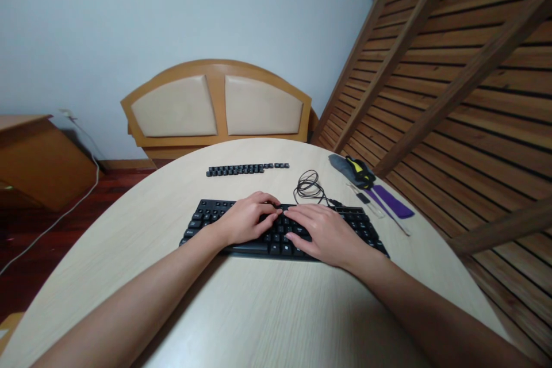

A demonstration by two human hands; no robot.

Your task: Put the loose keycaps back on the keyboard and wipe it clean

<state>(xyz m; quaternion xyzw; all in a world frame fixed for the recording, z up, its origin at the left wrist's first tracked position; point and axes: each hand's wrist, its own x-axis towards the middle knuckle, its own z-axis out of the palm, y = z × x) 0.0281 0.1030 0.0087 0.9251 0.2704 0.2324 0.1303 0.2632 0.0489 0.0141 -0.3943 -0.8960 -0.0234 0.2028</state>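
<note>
A black keyboard [250,248] lies on the round pale table. My left hand [248,218] rests over its middle, thumb and index fingertips close together at the upper key rows. Whatever may be between those fingertips is hidden or too small to name. Just to the right, my right hand [323,230] lies over the keys with fingers stretched toward the same spot and the thumb apart. Both hands cover many of the keys. Beyond the keyboard stand loose black keycaps [235,170], lined up in rows.
A coiled black cable [309,185] lies behind the keyboard. At the right are a grey and yellow-black item [356,171], a purple strip [393,201] and small thin tools [363,198]. Slatted wood [448,109] leans beyond the table's right edge [463,264].
</note>
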